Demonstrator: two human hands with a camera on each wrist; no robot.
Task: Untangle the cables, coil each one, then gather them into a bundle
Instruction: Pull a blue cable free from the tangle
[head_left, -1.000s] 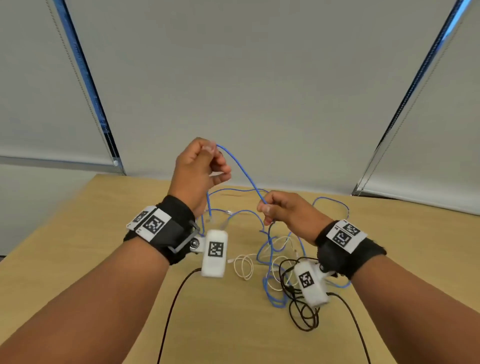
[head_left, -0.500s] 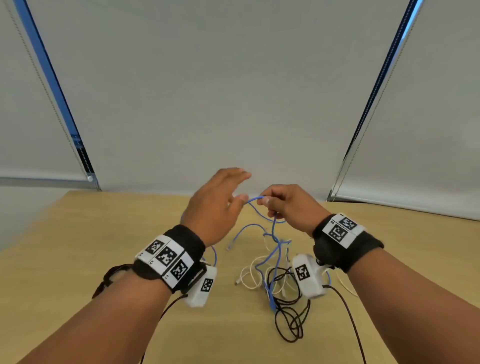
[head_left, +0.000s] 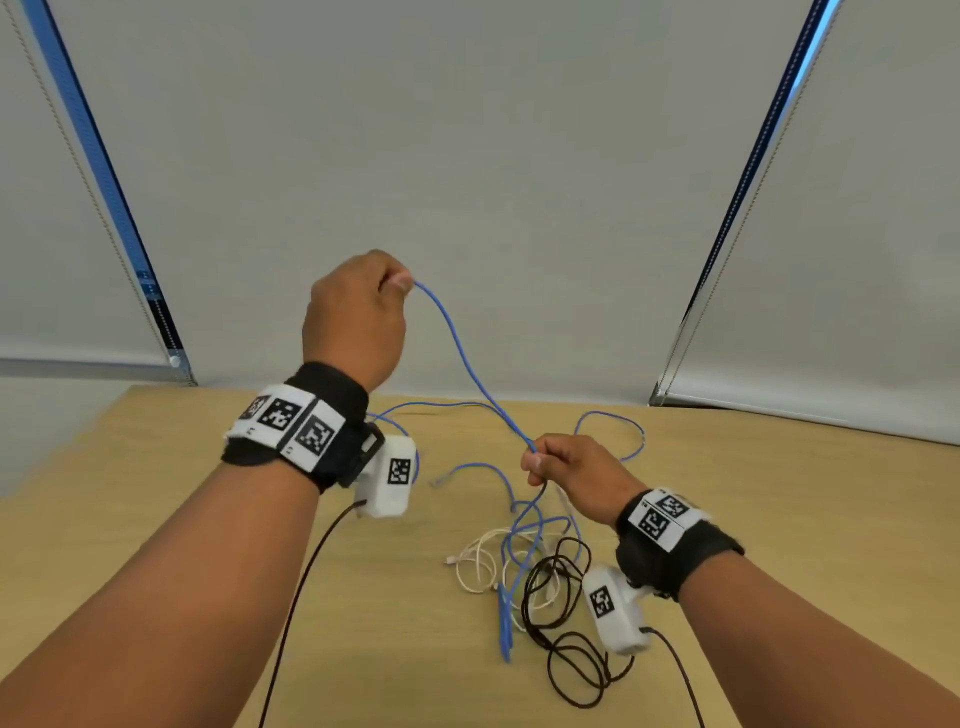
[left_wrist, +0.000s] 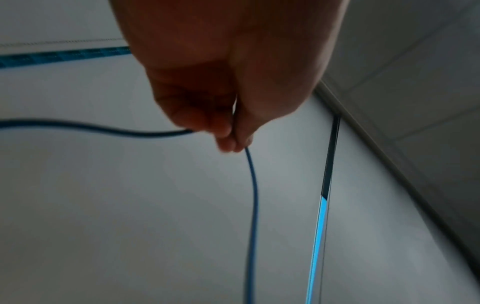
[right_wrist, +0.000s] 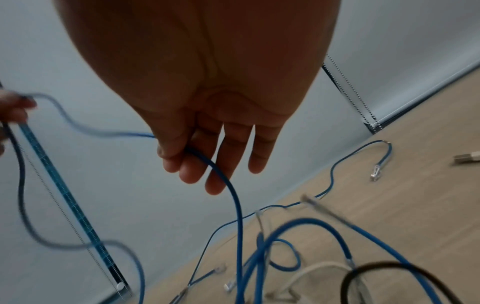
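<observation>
A thin blue cable (head_left: 464, 358) runs taut between my two hands above the wooden table (head_left: 156, 499). My left hand (head_left: 363, 306) is raised high and pinches the cable (left_wrist: 250, 185) between thumb and fingertips (left_wrist: 228, 142). My right hand (head_left: 558, 462), lower and near the table, holds the same cable (right_wrist: 233, 195) between thumb and forefinger. Below it the blue cable drops into a tangle with a white cable (head_left: 475, 564) and a black cable (head_left: 563, 649). More blue loops (right_wrist: 311, 230) lie on the table.
Grey roller blinds (head_left: 467, 182) hang behind the table's far edge. A blue cable plug (right_wrist: 376, 170) and a white USB plug (right_wrist: 467, 158) lie near the far right. Black leads run from the white wrist cameras (head_left: 389, 478) toward the table's near edge.
My left hand, open beside the right one half a second ago, now pinches the blue cable and has risen up and to the left, drawing a length out. The right hand sank slightly.
</observation>
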